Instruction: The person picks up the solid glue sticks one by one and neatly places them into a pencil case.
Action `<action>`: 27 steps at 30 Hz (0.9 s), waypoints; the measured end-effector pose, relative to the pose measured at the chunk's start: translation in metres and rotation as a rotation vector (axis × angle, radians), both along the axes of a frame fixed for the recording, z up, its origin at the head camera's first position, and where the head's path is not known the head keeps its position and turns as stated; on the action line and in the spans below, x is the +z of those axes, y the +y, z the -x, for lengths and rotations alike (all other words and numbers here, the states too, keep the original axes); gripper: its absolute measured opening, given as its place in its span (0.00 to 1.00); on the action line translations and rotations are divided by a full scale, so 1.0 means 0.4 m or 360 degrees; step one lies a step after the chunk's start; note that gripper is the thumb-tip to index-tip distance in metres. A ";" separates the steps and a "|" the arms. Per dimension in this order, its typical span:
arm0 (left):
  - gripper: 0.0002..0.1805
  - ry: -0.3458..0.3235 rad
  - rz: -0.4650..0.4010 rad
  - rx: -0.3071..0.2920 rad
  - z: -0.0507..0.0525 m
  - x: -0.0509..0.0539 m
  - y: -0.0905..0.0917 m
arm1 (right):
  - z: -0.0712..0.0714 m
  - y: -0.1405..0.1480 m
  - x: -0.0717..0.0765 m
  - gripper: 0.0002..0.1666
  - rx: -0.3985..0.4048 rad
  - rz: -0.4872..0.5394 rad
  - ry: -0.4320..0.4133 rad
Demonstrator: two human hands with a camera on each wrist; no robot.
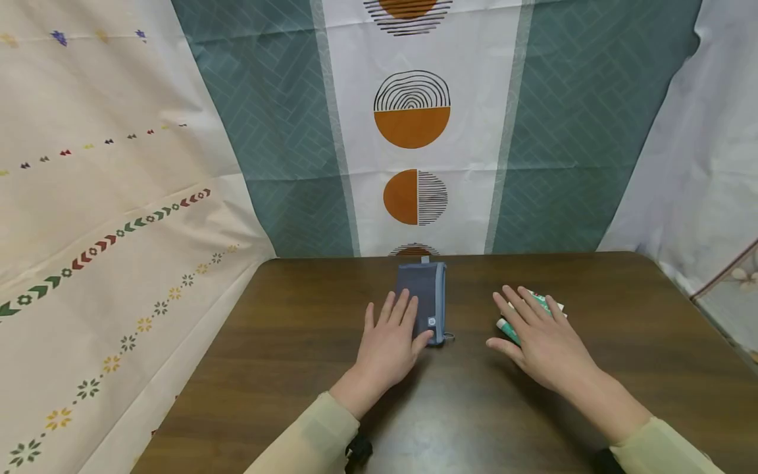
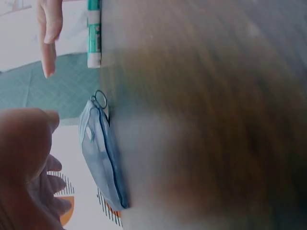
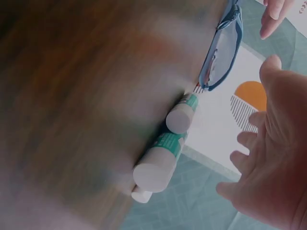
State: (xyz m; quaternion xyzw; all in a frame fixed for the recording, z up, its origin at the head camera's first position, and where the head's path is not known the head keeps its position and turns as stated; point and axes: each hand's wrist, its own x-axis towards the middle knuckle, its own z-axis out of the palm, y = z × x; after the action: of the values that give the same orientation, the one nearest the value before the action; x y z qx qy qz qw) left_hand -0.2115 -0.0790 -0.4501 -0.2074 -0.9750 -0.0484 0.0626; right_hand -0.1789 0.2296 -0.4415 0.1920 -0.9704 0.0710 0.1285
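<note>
A blue zip pouch (image 1: 422,283) with a small ring at its near end lies on the brown table. Over its near left part my left hand (image 1: 387,342) is held palm down, fingers straight and spread, and the left wrist view shows a gap between hand and pouch (image 2: 98,153). To the right, my right hand (image 1: 547,345) hovers with spread fingers above green-and-white glue sticks (image 1: 508,331). The right wrist view shows a smaller stick (image 3: 181,117), a thicker one (image 3: 156,167) and a white end (image 3: 142,195) of a third thing. Neither hand holds anything.
The wooden table (image 1: 284,368) ends at a patterned curtain (image 1: 284,131) behind it. A cream cloth (image 1: 118,263) hangs at the left, and a white cloth (image 1: 699,164) at the right.
</note>
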 end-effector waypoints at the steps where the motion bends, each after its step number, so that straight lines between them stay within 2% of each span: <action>1: 0.43 -0.0009 0.0008 -0.0020 -0.002 0.000 0.003 | -0.002 0.002 -0.001 0.55 0.0004 0.0000 -0.0018; 9: 0.43 -0.0077 0.0103 -0.0147 -0.019 -0.005 0.020 | -0.011 0.015 -0.008 0.55 0.0012 -0.0006 -0.0024; 19: 0.43 -0.0214 0.0143 -0.0202 -0.028 -0.001 0.033 | -0.025 0.050 -0.013 0.55 0.0040 -0.0085 0.0029; 27: 0.44 -0.0359 0.0098 -0.0230 -0.023 -0.012 0.032 | -0.038 0.093 -0.019 0.54 0.0071 -0.0092 0.0183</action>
State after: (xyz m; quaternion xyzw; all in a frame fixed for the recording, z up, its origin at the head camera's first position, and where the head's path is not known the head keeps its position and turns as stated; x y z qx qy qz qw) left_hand -0.2023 -0.0663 -0.4549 -0.2723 -0.9594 -0.0460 -0.0574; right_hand -0.1638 0.2668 -0.4490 0.2210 -0.9585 0.0347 0.1769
